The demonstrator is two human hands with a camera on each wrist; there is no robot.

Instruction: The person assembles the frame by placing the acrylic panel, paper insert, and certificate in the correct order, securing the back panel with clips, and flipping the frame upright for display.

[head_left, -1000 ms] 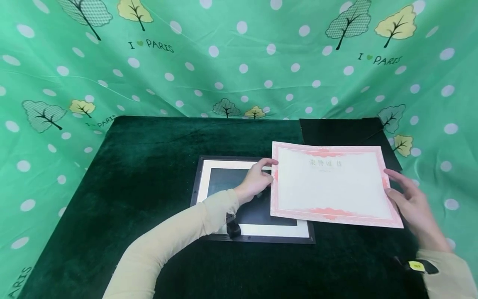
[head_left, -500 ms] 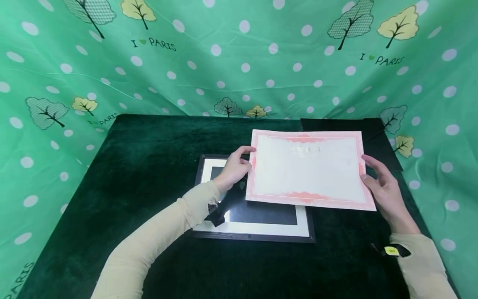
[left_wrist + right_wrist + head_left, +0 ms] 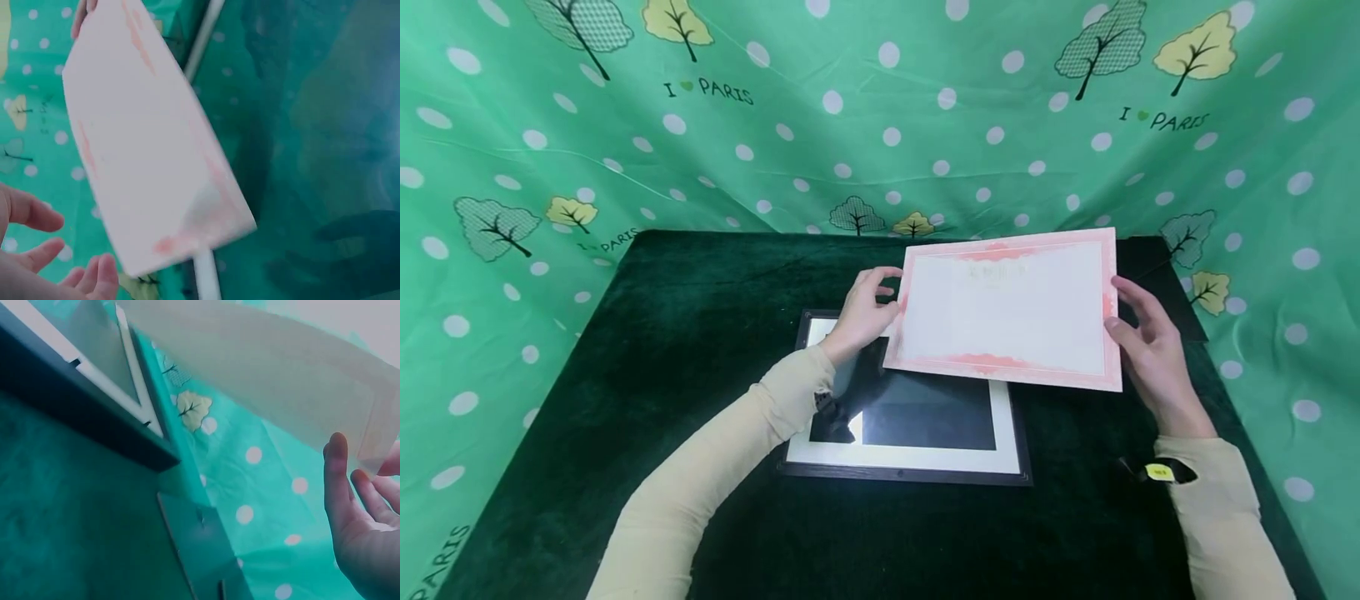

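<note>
The fingers (image 3: 1125,336) of my right hand (image 3: 1157,362) were clamped on the right edge of a white rectangular paper certificate with a pink patterned border (image 3: 1003,312), the thumb on its printed face. The fingers of my left hand (image 3: 859,315) were spread apart, curving loosely beside the sheet's left edge; the left wrist view showed a small gap between them and the paper.

The certificate was raised and tilted, its printed face towards me, above the far right part of a black rectangular frame (image 3: 901,476). Its heading was too faint to read. The frame lay flat, its white inner border (image 3: 902,457) surrounding a dark glossy centre (image 3: 925,417) that carried a bright reflection. My left forearm, in a cream sleeve (image 3: 692,492), crossed the frame's left side. On my right wrist was a black band with a yellow label (image 3: 1161,472), against a second cream sleeve (image 3: 1225,517).

Beneath all this was a counter covered in dark green cloth (image 3: 700,333). A flat black panel (image 3: 1150,252) lay at its far right corner, partly hidden by the certificate. Behind hung a light green curtain with white dots, trees and lettering (image 3: 865,133).
</note>
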